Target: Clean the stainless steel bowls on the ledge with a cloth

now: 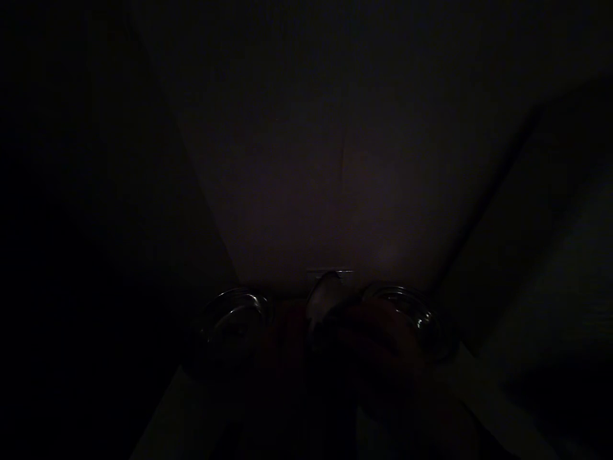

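Observation:
The view is very dark, and only faint outlines show. Low in the middle, a dark thing with a curved, shiny rim (322,303) stands out; its kind cannot be made out. My right hand (383,342) appears as a dim reddish shape against the right side of this thing, its fingers seemingly bent around it. A fainter reddish patch (278,342) to the left may be my left hand, but no fingers can be told apart there. Shiny round metal dishes flank the middle: a left dish (234,313) and a right dish (419,316), partly hidden by my right hand.
Behind the dishes rises a pale wall (306,191) with a thin vertical line on it. A small wall plate (342,275), perhaps a socket, sits low on the wall. Darker slanting surfaces border both sides. A pale surface edge (160,409) shows at lower left.

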Tool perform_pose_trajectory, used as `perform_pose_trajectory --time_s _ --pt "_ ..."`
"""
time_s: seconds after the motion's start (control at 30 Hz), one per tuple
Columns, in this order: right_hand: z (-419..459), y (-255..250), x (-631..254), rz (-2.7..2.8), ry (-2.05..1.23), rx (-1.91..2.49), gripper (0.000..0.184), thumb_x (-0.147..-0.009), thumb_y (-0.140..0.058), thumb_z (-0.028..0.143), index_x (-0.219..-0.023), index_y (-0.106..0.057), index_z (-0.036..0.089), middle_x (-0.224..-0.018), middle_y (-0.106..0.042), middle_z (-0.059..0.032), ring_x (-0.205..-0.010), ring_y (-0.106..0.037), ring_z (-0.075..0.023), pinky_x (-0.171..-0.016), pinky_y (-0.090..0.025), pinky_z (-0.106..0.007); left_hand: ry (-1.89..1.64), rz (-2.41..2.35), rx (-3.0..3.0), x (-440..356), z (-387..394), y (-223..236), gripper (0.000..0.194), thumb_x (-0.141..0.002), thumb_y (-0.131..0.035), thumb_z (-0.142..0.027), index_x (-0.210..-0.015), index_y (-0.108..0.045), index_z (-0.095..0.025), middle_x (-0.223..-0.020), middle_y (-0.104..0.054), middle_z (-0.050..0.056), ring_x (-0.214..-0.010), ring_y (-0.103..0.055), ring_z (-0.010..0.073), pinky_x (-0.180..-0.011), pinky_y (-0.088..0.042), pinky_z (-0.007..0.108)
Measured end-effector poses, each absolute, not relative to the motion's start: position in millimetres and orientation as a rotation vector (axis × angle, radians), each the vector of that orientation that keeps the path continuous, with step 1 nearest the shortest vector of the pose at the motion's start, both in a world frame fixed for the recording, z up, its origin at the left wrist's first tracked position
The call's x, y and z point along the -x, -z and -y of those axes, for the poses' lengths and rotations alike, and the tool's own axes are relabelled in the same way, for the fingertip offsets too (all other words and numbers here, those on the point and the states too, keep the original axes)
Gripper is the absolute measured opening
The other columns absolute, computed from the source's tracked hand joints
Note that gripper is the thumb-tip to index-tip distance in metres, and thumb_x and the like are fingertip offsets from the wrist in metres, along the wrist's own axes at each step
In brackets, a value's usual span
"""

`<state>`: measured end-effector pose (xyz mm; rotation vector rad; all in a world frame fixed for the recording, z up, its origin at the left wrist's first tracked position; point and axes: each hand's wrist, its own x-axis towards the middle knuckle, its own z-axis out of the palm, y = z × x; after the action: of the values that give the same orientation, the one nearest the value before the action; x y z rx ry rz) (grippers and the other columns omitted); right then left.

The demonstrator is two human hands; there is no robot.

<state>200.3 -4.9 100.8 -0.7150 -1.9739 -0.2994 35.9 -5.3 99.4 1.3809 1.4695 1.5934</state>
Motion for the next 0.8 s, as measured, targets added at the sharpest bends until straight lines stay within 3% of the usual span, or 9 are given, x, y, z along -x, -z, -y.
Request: perform_pose_trajectory --time_s 0.1,0.2,0.37,0.6,0.8 --pt "6 -100 -200 2.007 0.327 0.711 0.029 -0.082 -0.053 0.018 -0.110 -0.059 0.019 -0.106 -0.064 -0.0101 -0.096 -0.056 -0.0245 -0.075 -0.050 -0.041 -1.612 -1.484 -1.385 -38 7 -99 0.018 -0.074 -0.068 -0.037 -0.072 -0.067 -0.020 -0.078 -0.072 0.006 -0.087 -0.068 0.0231 -0.063 -0.054 0.025" --pt "5 -102 -204 2.004 0.311 0.686 0.028 -0.082 -0.053 0.019 -0.110 -0.059 0.019 -0.102 -0.064 -0.0095 -0.094 -0.057 -0.0239 -0.073 -0.051 -0.039 -1.622 -1.474 -1.395 -39 9 -99 0.017 -0.076 -0.066 -0.035 -0.069 -0.067 -0.020 -0.074 -0.071 0.006 -0.084 -0.068 0.0228 -0.061 -0.054 0.025" --pt "1 -106 -212 1.950 0.298 0.687 0.026 -0.081 -0.054 0.012 -0.105 -0.059 0.021 -0.094 -0.066 -0.0073 -0.088 -0.062 -0.0227 -0.070 -0.052 -0.038 -1.664 -1.438 -1.405 -28 11 -98 0.009 -0.077 -0.065 -0.028 -0.082 -0.069 -0.021 -0.087 -0.072 0.005 -0.091 -0.066 0.0233 -0.066 -0.055 0.027" --pt "18 -101 -201 1.948 0.260 0.633 0.036 -0.087 -0.056 0.021 -0.122 -0.056 0.023 -0.105 -0.068 -0.0085 -0.101 -0.063 -0.0244 -0.078 -0.058 -0.038 -1.616 -1.429 -1.384 -22 2 -96 0.027 -0.091 -0.054 -0.035 -0.107 -0.061 -0.015 -0.106 -0.064 0.007 -0.087 -0.063 0.0154 -0.076 -0.054 0.034" --pt "25 -101 -193 1.977 0.173 0.726 0.024 -0.093 -0.051 0.023 -0.113 -0.063 0.028 -0.100 -0.070 -0.0055 -0.093 -0.066 -0.0194 -0.073 -0.059 -0.029 -1.557 -1.426 -1.364 -23 -4 -103 0.026 -0.091 -0.054 -0.034 -0.107 -0.061 -0.016 -0.106 -0.063 0.007 -0.087 -0.062 0.0151 -0.074 -0.054 0.033"
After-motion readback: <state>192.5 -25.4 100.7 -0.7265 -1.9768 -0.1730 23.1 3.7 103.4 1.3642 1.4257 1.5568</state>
